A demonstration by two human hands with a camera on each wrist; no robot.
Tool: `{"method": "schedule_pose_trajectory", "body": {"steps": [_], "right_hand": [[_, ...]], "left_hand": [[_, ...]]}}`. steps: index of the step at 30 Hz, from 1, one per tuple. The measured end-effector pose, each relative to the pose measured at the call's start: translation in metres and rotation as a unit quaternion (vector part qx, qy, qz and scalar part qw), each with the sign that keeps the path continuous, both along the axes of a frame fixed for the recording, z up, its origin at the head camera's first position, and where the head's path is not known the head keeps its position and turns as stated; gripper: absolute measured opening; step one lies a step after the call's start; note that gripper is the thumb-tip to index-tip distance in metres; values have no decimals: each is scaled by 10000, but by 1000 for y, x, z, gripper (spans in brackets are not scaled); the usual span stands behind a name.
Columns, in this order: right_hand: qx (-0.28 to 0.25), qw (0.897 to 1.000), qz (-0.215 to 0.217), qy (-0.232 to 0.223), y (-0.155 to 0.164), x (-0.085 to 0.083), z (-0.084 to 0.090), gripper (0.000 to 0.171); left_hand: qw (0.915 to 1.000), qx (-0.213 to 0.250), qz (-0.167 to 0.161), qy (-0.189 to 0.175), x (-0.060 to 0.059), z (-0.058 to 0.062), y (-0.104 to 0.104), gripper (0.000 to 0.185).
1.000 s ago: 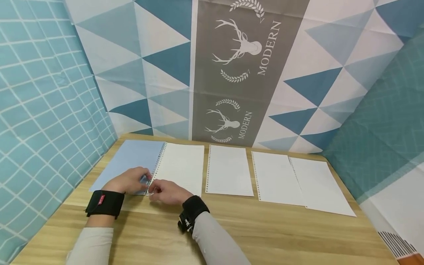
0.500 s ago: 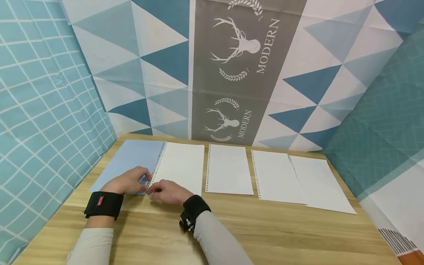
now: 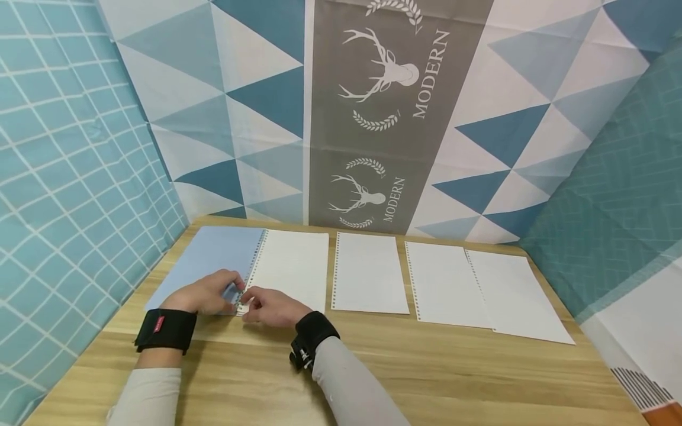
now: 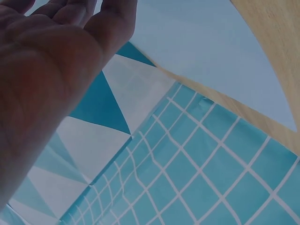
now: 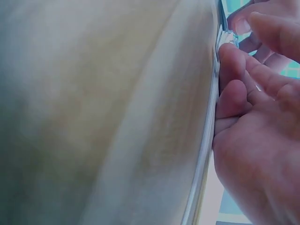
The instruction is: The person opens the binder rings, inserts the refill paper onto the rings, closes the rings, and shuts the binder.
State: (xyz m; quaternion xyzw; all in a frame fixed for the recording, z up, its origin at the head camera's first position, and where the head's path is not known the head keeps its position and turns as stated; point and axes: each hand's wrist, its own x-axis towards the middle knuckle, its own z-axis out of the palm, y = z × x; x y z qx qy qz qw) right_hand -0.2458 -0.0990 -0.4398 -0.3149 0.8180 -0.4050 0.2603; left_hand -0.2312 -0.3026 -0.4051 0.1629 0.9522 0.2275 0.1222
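Hands are meeting at the near end of an open binder's ring spine [image 3: 250, 273] on the wooden table [image 3: 426, 373]. The left hand [image 3: 205, 293] is lying on the blue cover [image 3: 213, 254], fingertips pinching the ring strip; the right hand [image 3: 272, 306] is pinching it from the white page [image 3: 293, 266] side. Three loose punched sheets [image 3: 369, 272] are lying to the right, well apart from both hands.
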Motion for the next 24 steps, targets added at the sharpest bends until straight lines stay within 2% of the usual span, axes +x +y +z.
{"method": "schedule_pose_trajectory", "body": {"steps": [6,13,20,24], "right_hand": [[40,9994,125,319,-2,0,-1,24],[161,9979,326,539,-2,0,-1,26],[174,9985,229,456,-2,1,0,25],[147,9981,351,490,-2,-1,-3,24]], "left_hand": [[10000,-6,15,47,1,2,0,33],[10000,19,-4,5,1,0,-1,30],[9997,52,-133,192,-2,-3,-2,22],[9998,-9,-82,192,-3,-2,0,23]]}}
